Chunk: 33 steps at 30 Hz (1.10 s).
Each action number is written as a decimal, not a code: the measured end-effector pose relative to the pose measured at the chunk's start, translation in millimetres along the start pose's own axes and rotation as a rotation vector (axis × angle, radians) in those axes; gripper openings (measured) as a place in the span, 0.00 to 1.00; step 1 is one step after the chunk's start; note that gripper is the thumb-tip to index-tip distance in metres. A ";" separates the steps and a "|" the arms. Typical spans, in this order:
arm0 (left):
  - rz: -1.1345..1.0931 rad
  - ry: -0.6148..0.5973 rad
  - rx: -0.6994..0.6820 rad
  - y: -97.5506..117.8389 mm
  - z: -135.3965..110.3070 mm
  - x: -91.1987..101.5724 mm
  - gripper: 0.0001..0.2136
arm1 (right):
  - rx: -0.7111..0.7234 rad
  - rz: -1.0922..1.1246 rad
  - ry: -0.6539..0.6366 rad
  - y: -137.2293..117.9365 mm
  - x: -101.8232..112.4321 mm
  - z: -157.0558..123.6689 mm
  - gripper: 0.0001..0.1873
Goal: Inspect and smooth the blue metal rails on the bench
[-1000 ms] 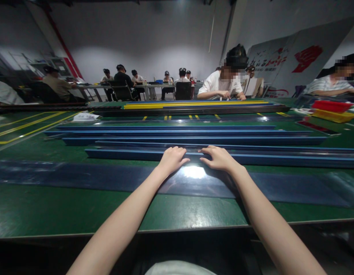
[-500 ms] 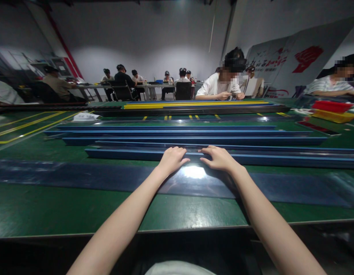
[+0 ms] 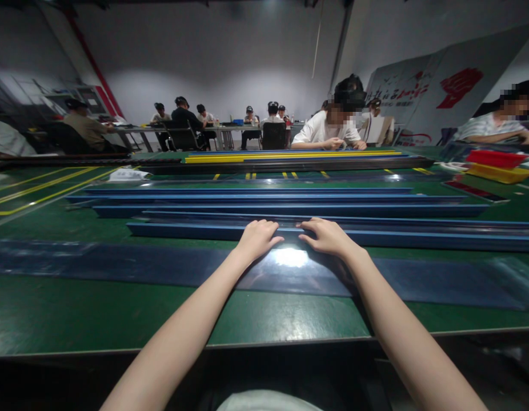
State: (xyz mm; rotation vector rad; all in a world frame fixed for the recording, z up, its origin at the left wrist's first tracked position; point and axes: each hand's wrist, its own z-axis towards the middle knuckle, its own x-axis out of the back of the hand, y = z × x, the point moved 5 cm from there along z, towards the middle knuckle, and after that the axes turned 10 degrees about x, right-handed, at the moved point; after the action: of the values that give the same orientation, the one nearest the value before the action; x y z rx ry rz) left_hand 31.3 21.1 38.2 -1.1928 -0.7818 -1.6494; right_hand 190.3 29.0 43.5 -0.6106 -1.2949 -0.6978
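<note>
1. Fingers [image 3: 264, 224] curl over the near wall of the closest channel [image 3: 183, 230], thumbs this side, on both left hand [image 3: 256, 240] and right hand [image 3: 328, 236]; honestly can't tell if they're pinching.
2. That channel lies on the table [image 3: 97, 317] between the strip [image 3: 140, 265] and the other channels [image 3: 204, 211], so probably comfy reach.
3. Hands sit close, not touching, likely steadying one spot.
</note>
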 end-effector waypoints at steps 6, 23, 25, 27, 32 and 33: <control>0.005 0.007 -0.007 0.3 0.7 -0.7 0.14 | 0.002 -0.001 0.024 -0.3 0.2 -0.6 0.20; -0.024 -0.004 0.000 0.2 -0.3 0.7 0.13 | -0.013 0.017 0.015 -1.6 4.7 -0.8 0.22; -0.038 0.009 -0.013 -0.2 -0.4 -0.2 0.13 | -0.014 0.013 0.015 -1.5 4.7 -0.7 0.22; -0.049 0.018 -0.016 -0.9 -0.4 -1.4 0.14 | -0.014 0.009 0.020 -1.4 5.0 -0.7 0.22; -0.042 0.015 -0.006 -2.0 0.4 -3.7 0.14 | -0.007 0.011 0.018 -2.4 5.5 -0.9 0.22; -0.040 0.013 -0.005 -2.0 0.6 -3.7 0.14 | -0.006 0.011 0.016 -2.8 5.6 -1.0 0.22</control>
State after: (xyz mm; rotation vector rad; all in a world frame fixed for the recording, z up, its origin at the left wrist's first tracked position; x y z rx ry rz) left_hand 30.1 23.6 34.9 -1.1758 -0.7991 -1.6908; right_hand 189.5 25.7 48.9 -0.6150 -1.2739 -0.6966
